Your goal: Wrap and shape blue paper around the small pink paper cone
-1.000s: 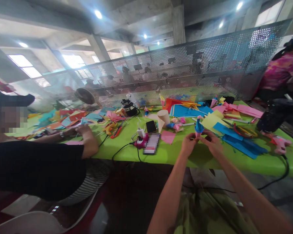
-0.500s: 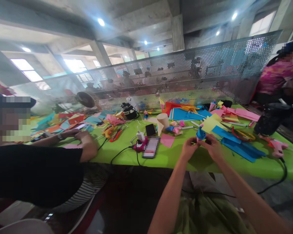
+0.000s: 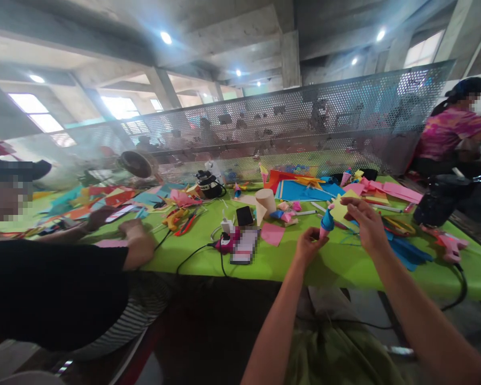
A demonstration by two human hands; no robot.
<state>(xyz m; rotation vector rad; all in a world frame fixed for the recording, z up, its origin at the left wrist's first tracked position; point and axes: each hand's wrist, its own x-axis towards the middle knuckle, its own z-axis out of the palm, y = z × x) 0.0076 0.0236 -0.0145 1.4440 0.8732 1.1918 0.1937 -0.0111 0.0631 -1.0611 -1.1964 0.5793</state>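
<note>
A small paper ice-cream cone (image 3: 326, 222), pink below with a blue swirled top, stands upright over the front of the table. My left hand (image 3: 310, 243) pinches it low on its pink part. Up and to the right of its tip is my right hand (image 3: 363, 219), thumb and forefinger brought together in a pinch. Whether anything thin sits between those fingertips I cannot make out. Behind them lies yellow paper (image 3: 339, 213), and blue paper sheets (image 3: 411, 254) lie by my right wrist.
The green table (image 3: 280, 264) bears a phone (image 3: 244, 246), a purple power strip (image 3: 227, 243), a paper roll (image 3: 265, 203) and pink paper (image 3: 272, 233). A pink glue gun (image 3: 451, 243) with a cord rests at right. A co-worker's arm (image 3: 138, 243) reaches over the left side.
My right hand has let go of the cone and moved up and right, into a pinch. The cone stays in my left hand, showing more of its pink part. The co-worker's hands have moved apart.
</note>
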